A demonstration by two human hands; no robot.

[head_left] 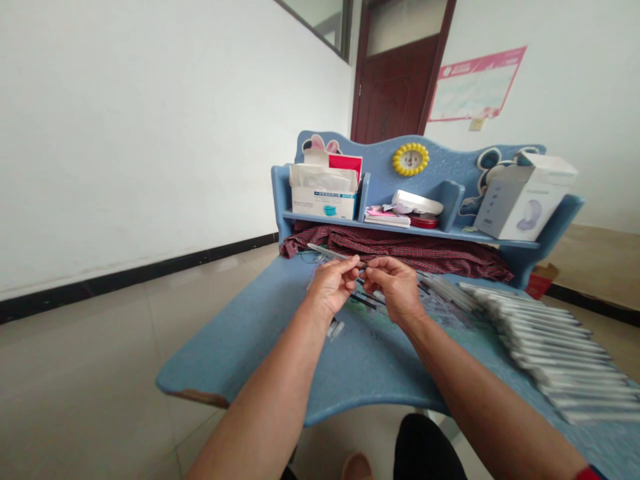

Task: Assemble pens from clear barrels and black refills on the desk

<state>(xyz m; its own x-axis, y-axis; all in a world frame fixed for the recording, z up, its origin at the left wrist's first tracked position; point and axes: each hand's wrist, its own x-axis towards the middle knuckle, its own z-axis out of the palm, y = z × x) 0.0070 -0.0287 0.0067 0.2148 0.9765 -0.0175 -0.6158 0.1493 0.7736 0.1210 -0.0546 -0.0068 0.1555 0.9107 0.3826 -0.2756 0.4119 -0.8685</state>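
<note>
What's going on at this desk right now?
A person works with both hands over the blue desk. The left hand pinches a slim, pale stick, and the right hand has its fingertips close to the stick's near end; what they grip is too small to tell. Thin dark pieces lie by the hands, many pale sticks are heaped at the right, and a checked cloth lies along the back.

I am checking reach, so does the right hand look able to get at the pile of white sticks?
Probably yes: nothing visible blocks the way to the pile of white sticks, though the right hand is busy at a slender stick.
</note>
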